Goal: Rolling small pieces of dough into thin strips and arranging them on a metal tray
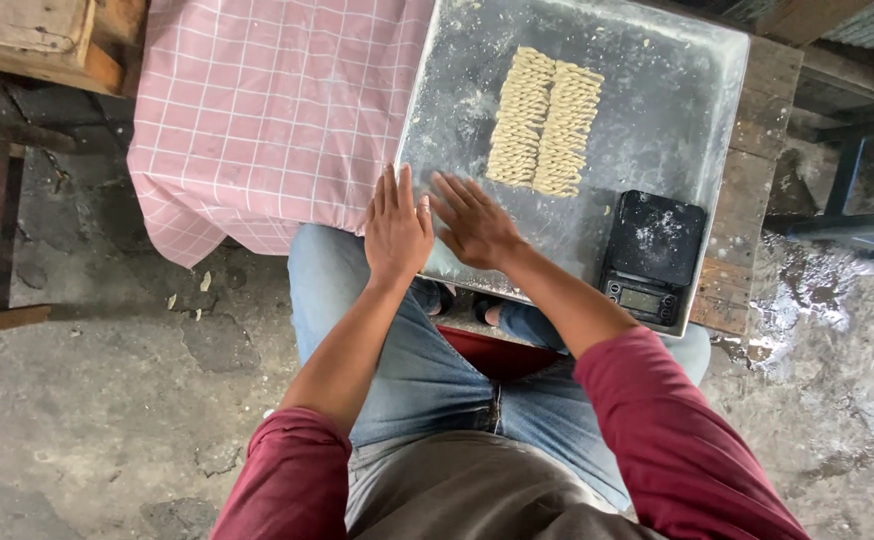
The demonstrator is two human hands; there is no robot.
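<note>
My left hand point(395, 230) and my right hand point(474, 222) lie flat, palms down, fingers stretched out and close together, on the near edge of a floured metal tray point(677, 110). Both hands are spread wide and grip nothing; whether a bit of dough sits under the palms I cannot tell, since they cover that spot. The two hands are just beside each other, the left one at the tray's corner, partly over the edge, the right one fully on the metal, angled away to the left.

Beyond my right fingertips, further out on the tray, lie two rows of twisted dough sticks point(544, 122), pale yellow, packed side by side and touching one another. They are apart from my hands, with bare dusted metal between.

To the right of my right hand, at the tray's near right corner, sits a small black kitchen scale point(652, 256), its top speckled with flour.

The tray rests on a wooden bench point(752, 150), whose boards show along the right side. To the left of my left hand a pink checked cloth point(257, 110) is draped over the bench and hangs down over its front edge, touching the tray's left side.

Below my hands are my knees in blue jeans point(417, 370), and my sleeves are dark red. Underneath is a rough concrete floor point(107, 400), wet at the far right.
</note>
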